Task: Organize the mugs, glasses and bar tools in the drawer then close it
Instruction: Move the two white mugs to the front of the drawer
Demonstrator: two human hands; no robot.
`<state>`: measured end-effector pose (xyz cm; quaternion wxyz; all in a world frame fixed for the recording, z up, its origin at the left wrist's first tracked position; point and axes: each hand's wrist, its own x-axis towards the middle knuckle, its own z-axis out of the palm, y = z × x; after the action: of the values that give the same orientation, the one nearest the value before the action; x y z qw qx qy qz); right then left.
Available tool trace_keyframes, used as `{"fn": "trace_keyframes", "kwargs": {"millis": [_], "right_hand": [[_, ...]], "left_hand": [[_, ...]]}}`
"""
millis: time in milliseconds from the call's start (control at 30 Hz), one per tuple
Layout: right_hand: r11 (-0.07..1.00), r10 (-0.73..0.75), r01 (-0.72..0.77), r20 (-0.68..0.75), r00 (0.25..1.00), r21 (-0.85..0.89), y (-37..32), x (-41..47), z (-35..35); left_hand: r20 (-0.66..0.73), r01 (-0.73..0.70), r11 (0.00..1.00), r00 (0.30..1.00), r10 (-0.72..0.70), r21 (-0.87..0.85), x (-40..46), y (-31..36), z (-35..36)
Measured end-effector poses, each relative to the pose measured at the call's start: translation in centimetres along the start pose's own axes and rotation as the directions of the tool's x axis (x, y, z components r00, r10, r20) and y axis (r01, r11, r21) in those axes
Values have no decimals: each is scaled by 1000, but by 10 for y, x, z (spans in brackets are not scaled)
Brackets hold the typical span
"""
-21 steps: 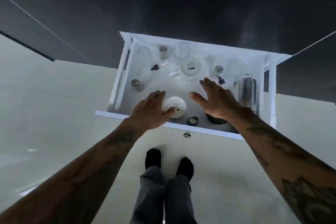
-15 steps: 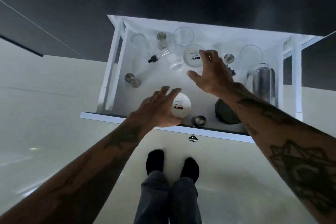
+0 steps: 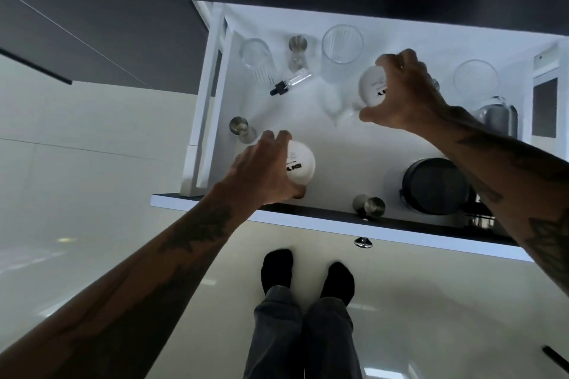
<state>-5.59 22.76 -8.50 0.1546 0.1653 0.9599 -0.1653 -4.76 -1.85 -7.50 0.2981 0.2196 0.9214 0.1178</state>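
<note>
The white drawer [image 3: 215, 200] stands pulled out below me. My left hand [image 3: 261, 169] grips a white mug [image 3: 300, 164] near the drawer's front left. My right hand [image 3: 403, 92] grips a second white mug [image 3: 374, 86] further back, right of centre. Ribbed glasses stand at the back left [image 3: 254, 55], back centre [image 3: 341, 46] and back right [image 3: 475, 75]. Steel jiggers sit at the back [image 3: 298, 48], the left side [image 3: 240, 128] and the front [image 3: 369, 204]. A dropper bottle [image 3: 289, 81] lies flat. A dark mug [image 3: 434, 184] and a steel shaker [image 3: 498, 117] are on the right.
A small metal knob [image 3: 363, 242] sticks out of the drawer front. My feet in black socks [image 3: 308, 274] stand on the glossy cream floor just under the drawer. Dark cabinet fronts rise behind and to the left.
Both hands have closed on the white mugs. The left hand with its mug has shifted toward the drawer's left side; the right hand reached back and took the rear mug.
</note>
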Motion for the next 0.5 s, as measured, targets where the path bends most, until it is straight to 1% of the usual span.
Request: {"fn": "trace_keyframes", "kwargs": {"millis": [133,267,367,500], "right_hand": [[998,-42,40,54,998,39,7,-21,3],[987,-154,149,107,982,60,-4,-45,19],[979,-187,177,102,977,101,-23,-57,32],[961,-242,226,91,966,158,-55,-67,47]], "left_hand": [[-69,98,995,993,-100,-31,-2,-28,-7],[-116,161,981,978,-174,-112,-3,-45,-10],[-135,186,966,968,-212,-181,-3,-53,-13],[-122,261,950,951,-284,-172,-3,-62,-13]]}}
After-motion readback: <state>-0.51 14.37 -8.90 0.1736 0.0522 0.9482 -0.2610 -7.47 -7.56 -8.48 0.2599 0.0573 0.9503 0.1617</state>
